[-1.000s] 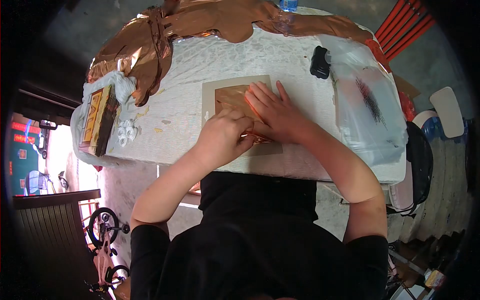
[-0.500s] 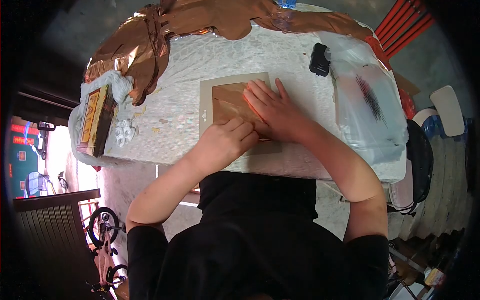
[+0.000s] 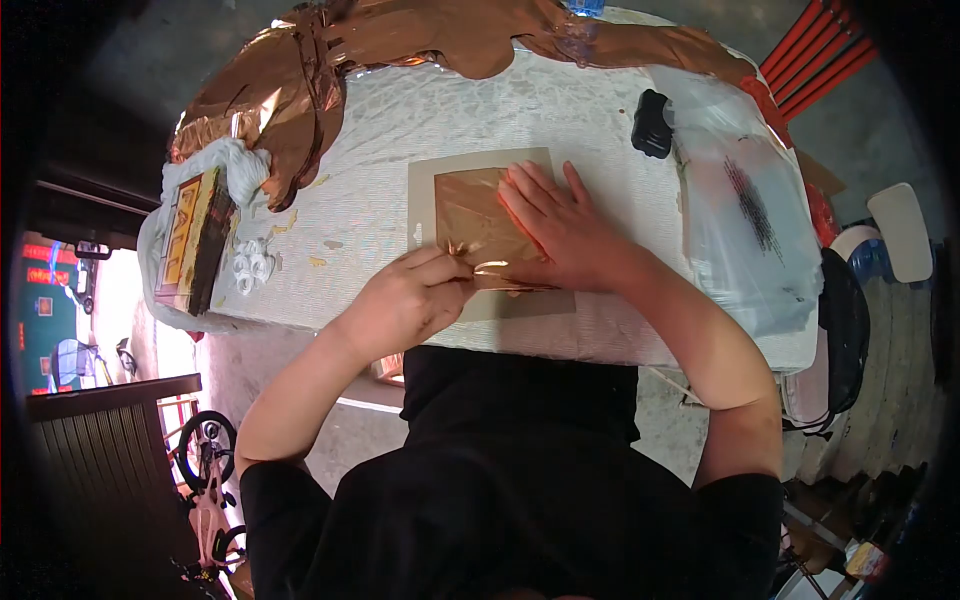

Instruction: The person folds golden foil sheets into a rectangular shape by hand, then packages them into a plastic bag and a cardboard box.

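A copper-coloured foil sheet [image 3: 470, 205] lies on a grey card [image 3: 422, 205] with a hanging slot in its left border. My right hand [image 3: 565, 228] rests flat on the foil's right part, fingers stretched toward the far edge and thumb side lit orange by reflection. At the near left corner of the foil, my left hand [image 3: 415, 298] has its fingers closed in a pinch on the edge, where the foil puckers and shines. Its fingertips partly hide that corner.
Crumpled copper foil [image 3: 410, 35] runs along the table's far edge. On the left stand a patterned box [image 3: 190, 240] and white round pieces [image 3: 252, 265]. A black object [image 3: 653, 123] and a clear plastic bag [image 3: 745, 220] lie on the right of the white-covered table [image 3: 370, 120].
My left hand has moved left and slightly nearer along the foil's near edge, uncovering more of it. My right hand still lies flat on the foil. The view has shifted slightly.
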Available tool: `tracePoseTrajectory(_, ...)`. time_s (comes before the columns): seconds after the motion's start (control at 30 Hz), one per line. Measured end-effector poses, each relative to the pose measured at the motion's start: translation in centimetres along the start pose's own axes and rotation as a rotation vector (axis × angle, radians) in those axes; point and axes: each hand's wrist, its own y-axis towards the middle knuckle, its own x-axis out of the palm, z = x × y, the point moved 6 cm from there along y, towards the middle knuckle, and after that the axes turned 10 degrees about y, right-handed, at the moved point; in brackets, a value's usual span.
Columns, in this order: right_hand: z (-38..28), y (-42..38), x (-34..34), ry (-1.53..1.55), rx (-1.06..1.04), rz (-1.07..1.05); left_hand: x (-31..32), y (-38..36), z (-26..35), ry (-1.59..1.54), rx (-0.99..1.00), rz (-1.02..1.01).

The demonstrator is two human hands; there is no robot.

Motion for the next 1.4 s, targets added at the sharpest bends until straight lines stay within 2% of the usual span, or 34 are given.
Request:
tracePoseTrajectory(0.17, 0.1, 0.1, -0.1, 0.022, 0.012, -0.069, -0.5, -0.8, -1.9, -0.225, -0.187, 0.064)
tracePoseTrajectory(0.27, 0.1, 0.0, -0.1, 0.007, 0.004, -0.087, 0.2, -1.2, -3.2, -0.263, -0.296, 0.035)
tracePoseTrajectory(0.47, 0.1, 0.0, -0.1, 0.012, -0.003, -0.096, 0.0, -0.7, -3.7, -0.191, -0.350, -0.076)
tracePoseTrajectory(0.5, 0.1, 0.0, -0.2, 0.014, 0.002, -0.098, -0.2, -0.3, -3.6, -0.190, -0.351, -0.075)
tracePoseTrajectory(0.57, 0.0, 0.1, -0.2, 0.014, 0.003, -0.101, -0.7, 1.1, -2.1, 0.030, -0.119, -0.016)
tracePoseTrajectory(0.67, 0.0, 0.0, -0.1, 0.015, 0.019, -0.119, 2.4, 0.7, -2.8, 0.006, -0.191, -0.087)
tracePoseTrajectory(0.77, 0.2, 0.0, -0.1, 0.015, 0.010, -0.096, 1.6, 0.9, -3.1, -0.119, -0.220, -0.113)
tracePoseTrajectory(0.9, 0.1, 0.1, -0.1, -0.004, 0.006, -0.108, 1.0, 1.9, -2.1, -0.092, -0.199, -0.101)
tracePoseTrajectory(0.97, 0.1, 0.0, -0.1, 0.017, 0.010, -0.112, 1.4, 2.7, -1.5, -0.190, -0.318, -0.108)
tracePoseTrajectory(1.1, 0.2, 0.0, -0.2, 0.008, 0.012, -0.099, 1.4, 3.9, -0.6, -0.139, -0.313, -0.111)
tracePoseTrajectory(1.2, 0.2, 0.1, -0.1, 0.018, 0.022, -0.095, 1.8, 3.8, -0.2, -0.116, -0.244, -0.186)
tracePoseTrajectory(1.27, 0.0, 0.1, -0.2, -0.005, 0.020, -0.086, 1.6, 3.7, -0.5, -0.159, -0.191, -0.099)
tracePoseTrajectory(1.4, 0.0, 0.1, -0.3, 0.023, 0.044, -0.111, 1.1, 3.7, -0.7, -0.151, -0.127, -0.066)
